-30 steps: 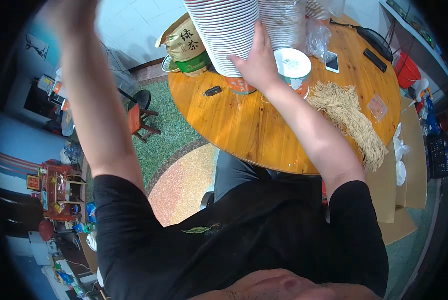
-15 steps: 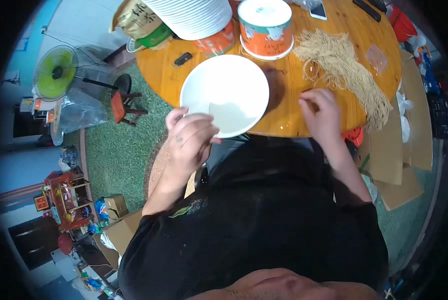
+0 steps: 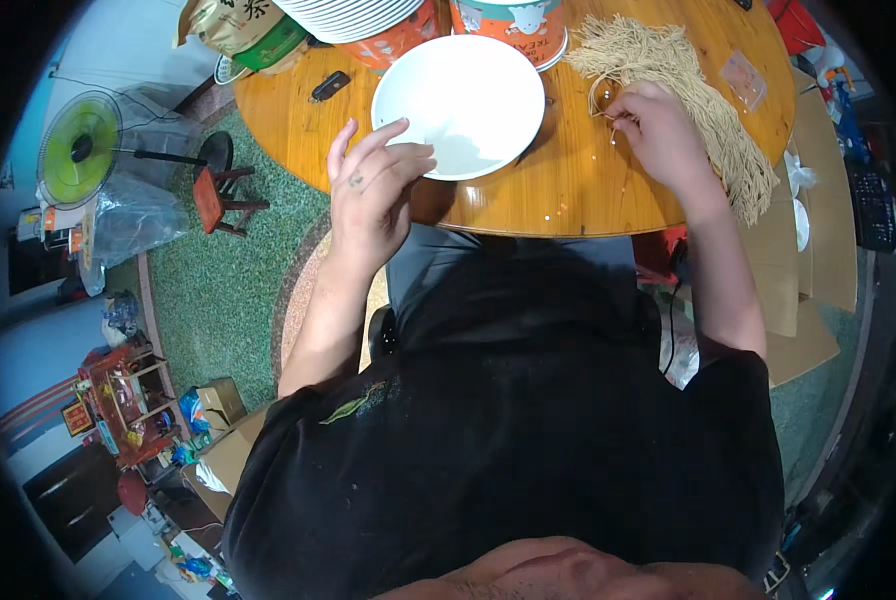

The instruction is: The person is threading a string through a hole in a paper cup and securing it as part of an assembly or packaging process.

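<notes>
A white round tub (image 3: 458,95), mouth up, sits at the near edge of the wooden table. My left hand (image 3: 373,195) is at its near left rim, fingers spread and curved; whether the fingertips touch the rim I cannot tell. To the right lies a loose bundle of beige cord (image 3: 703,120) with several strands fanned out. Beside the bundle's left side, my right hand (image 3: 658,135) has its thumb and forefinger pinched at a loop of cord (image 3: 595,92). The other fingers of that hand are curled.
At the back stand a stack of white tubs (image 3: 353,15) and an orange and green printed tub (image 3: 513,25). A gold and green bag (image 3: 248,30) and a black key fob (image 3: 330,86) lie to the left. A small clear packet (image 3: 743,80) rests on the right.
My right hand has moved forward to the cord loop. My left hand stays by the tub, with its fingers more spread. The view has shifted, so the table sits higher.
</notes>
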The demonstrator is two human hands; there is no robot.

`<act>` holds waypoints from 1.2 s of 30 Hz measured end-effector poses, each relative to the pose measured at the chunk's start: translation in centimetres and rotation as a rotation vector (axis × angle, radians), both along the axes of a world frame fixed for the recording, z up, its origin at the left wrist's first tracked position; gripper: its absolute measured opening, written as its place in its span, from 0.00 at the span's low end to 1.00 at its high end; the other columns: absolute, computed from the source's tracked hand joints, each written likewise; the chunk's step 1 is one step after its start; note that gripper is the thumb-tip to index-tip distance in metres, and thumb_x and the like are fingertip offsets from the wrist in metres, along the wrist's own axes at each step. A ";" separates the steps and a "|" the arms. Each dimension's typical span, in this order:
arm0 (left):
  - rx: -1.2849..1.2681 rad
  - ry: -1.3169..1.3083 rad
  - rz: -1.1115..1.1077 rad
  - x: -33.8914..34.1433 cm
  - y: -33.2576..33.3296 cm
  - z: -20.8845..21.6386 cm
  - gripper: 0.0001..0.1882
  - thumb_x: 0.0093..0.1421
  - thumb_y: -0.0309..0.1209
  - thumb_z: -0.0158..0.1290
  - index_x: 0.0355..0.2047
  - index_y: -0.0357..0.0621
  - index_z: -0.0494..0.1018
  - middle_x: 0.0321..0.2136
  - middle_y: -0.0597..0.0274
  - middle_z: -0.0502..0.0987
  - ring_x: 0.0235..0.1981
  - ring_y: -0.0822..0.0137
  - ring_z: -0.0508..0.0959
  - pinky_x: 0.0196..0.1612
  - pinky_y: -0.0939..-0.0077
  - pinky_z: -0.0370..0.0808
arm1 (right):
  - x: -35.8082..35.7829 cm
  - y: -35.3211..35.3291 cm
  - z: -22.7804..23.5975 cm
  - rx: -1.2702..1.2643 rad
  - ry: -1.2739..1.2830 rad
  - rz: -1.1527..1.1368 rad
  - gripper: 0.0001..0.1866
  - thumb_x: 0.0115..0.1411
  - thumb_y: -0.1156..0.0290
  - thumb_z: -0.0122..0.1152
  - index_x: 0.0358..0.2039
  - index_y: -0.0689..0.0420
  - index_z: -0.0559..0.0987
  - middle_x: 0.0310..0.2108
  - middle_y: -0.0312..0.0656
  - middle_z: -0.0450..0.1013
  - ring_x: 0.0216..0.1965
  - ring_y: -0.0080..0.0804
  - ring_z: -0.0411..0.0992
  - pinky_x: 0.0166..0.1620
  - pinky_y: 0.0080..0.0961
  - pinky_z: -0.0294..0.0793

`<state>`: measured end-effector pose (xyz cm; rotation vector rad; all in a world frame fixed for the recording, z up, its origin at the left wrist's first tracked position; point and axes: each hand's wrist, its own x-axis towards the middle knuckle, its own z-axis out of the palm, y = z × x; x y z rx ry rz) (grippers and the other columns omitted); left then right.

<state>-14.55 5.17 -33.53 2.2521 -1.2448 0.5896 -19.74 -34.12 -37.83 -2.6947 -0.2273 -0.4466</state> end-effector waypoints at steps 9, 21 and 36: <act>-0.119 0.028 0.023 -1.5 -0.3 0.5 0.18 0.55 0.19 0.64 0.47 0.41 0.80 0.57 0.50 0.79 0.64 0.43 0.75 0.68 0.47 0.68 | 1.8 0.4 -1.2 -0.081 -0.014 -0.038 0.05 0.60 0.70 0.70 0.34 0.58 0.84 0.37 0.43 0.77 0.48 0.48 0.75 0.53 0.42 0.76; -0.230 0.703 -0.342 -7.0 -4.8 0.5 0.11 0.63 0.25 0.66 0.45 0.38 0.79 0.43 0.54 0.80 0.35 0.60 0.82 0.39 0.69 0.79 | -5.8 7.7 1.2 0.817 -0.037 -0.133 0.02 0.66 0.78 0.69 0.38 0.62 0.84 0.40 0.33 0.81 0.27 0.14 0.66 0.33 0.16 0.69; -0.142 1.054 -0.278 -6.0 -10.3 -5.2 0.08 0.70 0.27 0.61 0.44 0.33 0.81 0.32 0.58 0.83 0.30 0.71 0.81 0.35 0.75 0.79 | -8.0 10.2 0.4 1.935 0.367 -0.275 0.06 0.70 0.71 0.67 0.43 0.58 0.82 0.34 0.34 0.80 0.27 0.13 0.66 0.28 0.14 0.64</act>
